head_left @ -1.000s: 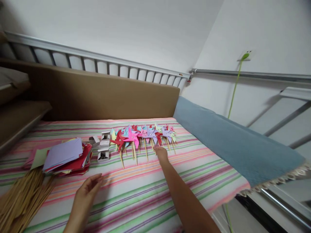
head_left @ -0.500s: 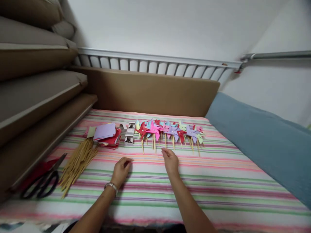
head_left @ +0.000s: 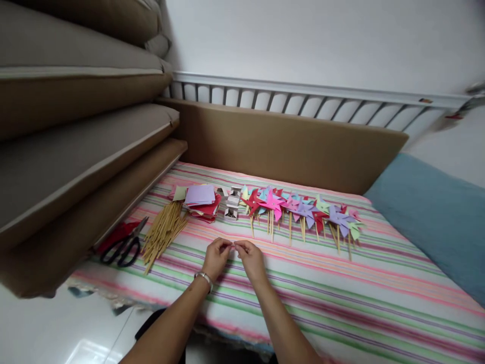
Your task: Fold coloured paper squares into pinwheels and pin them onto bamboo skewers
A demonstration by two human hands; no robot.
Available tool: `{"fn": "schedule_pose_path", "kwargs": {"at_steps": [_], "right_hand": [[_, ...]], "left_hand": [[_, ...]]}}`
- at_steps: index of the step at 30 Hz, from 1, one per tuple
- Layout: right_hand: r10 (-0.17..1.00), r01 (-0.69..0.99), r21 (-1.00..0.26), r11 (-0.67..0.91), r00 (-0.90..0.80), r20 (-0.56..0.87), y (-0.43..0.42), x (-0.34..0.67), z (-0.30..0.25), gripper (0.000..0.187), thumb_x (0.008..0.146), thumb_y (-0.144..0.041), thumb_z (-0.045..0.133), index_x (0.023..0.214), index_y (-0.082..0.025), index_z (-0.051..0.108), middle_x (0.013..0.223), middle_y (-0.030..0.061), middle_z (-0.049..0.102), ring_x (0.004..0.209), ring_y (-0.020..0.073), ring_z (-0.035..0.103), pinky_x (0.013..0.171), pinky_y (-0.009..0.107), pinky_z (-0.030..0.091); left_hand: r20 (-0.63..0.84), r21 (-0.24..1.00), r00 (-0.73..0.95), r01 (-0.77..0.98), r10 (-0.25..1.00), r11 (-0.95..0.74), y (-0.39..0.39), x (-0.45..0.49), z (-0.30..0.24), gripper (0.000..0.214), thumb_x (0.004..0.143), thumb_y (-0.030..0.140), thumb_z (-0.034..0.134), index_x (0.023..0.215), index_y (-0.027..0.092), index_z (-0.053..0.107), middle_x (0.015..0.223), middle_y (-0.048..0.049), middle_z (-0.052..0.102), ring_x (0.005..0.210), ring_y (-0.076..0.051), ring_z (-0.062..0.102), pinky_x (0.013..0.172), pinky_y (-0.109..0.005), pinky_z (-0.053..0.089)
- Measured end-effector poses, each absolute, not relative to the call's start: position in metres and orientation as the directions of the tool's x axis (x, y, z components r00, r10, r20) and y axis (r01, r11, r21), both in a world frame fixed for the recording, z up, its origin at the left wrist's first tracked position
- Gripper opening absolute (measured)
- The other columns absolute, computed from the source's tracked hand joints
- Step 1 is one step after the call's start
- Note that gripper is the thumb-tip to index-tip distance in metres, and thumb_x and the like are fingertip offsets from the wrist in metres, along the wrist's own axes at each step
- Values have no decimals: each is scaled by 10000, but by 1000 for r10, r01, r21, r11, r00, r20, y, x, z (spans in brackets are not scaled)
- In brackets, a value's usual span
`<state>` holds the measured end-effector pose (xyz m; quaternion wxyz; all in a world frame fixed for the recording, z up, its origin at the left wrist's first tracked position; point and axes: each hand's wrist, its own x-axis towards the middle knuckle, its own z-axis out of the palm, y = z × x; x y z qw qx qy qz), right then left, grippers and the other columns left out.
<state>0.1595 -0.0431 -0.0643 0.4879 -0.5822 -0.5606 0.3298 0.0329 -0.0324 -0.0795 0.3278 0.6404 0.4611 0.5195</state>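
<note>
My left hand [head_left: 217, 257] and my right hand [head_left: 250, 257] meet just above the striped cloth [head_left: 341, 288], fingertips pinched and touching or nearly so. Anything between those fingertips is too small to make out. Beyond my right hand lies a row of paper pinwheels [head_left: 273, 203] on thin sticks, in pink, red, purple, green and blue. Small open boxes [head_left: 231, 212] sit behind my hands, one holding something dark. To their left is a stack of coloured paper squares [head_left: 200, 195], and nearer me a bundle of wooden sticks [head_left: 162, 232].
Black-handled scissors [head_left: 127, 246] lie at the left on something red. Stacked cushions [head_left: 94, 136] rise along the left side. A brown board [head_left: 284, 141] stands at the back before a white radiator [head_left: 303, 96]. Blue fabric [head_left: 435, 207] covers the right side.
My hands have come together from being apart, fingertips now meeting. The view has turned to the left, so everything on the cloth appears farther right. The pinwheels stay in their row.
</note>
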Motion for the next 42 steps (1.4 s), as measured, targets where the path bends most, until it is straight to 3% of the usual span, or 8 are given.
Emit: {"fn": "schedule_pose_path", "kwargs": {"at_steps": [8,13,20,29,33,37,42], "right_hand": [[980,281,-953,112,127,153,-52,142,-57,222,737,-323,532,797,-178,689,699,49,689,636,188,605,552,279,461],[980,298,-944,143,94,178,-51,145,-55,182,733,-287,539,769,-202,696,714,48,693,656,196,611,584,292,467],[972,362,-912,193,55,228,-48,154,-54,174,749,-225,524,767,-215,696,782,51,701,746,208,624,691,317,465],[971,441,-874,204,23,238,-54,171,-48,178,739,-168,515,731,-214,687,728,36,661,704,189,600,661,288,433],[970,437,-877,200,38,240,-55,175,-45,179,738,-167,517,723,-217,688,725,35,662,711,191,598,668,292,425],[968,389,-899,202,61,243,-54,174,-41,166,736,-184,533,722,-227,693,734,33,672,721,195,602,686,304,429],[967,259,-951,168,143,210,-49,177,-37,128,713,-210,570,732,-230,696,780,47,684,759,210,606,738,339,443]], "left_hand": [[503,765,-51,490,863,-418,3,-59,-8,144,785,236,540,866,199,654,911,-79,658,936,-223,569,897,-398,411],[475,673,65,615,877,-410,68,-95,35,184,672,204,653,854,199,681,963,-86,667,1023,-259,546,975,-412,348],[314,634,197,684,929,-359,111,-81,36,292,541,238,748,808,137,686,873,-69,698,848,-247,609,845,-344,423],[241,626,207,713,948,-314,112,-80,35,210,617,238,668,795,127,688,835,-71,705,810,-227,608,786,-309,432],[243,613,159,739,957,-278,109,-76,40,112,665,266,601,674,184,677,707,-44,694,708,-209,603,704,-295,436],[344,597,19,767,939,-234,107,-73,60,155,698,251,542,586,189,631,636,-53,660,716,-219,586,713,-302,418],[536,614,-149,745,831,-262,79,-57,94,290,810,326,418,856,156,649,891,-83,659,904,-228,566,773,-299,405]]}}
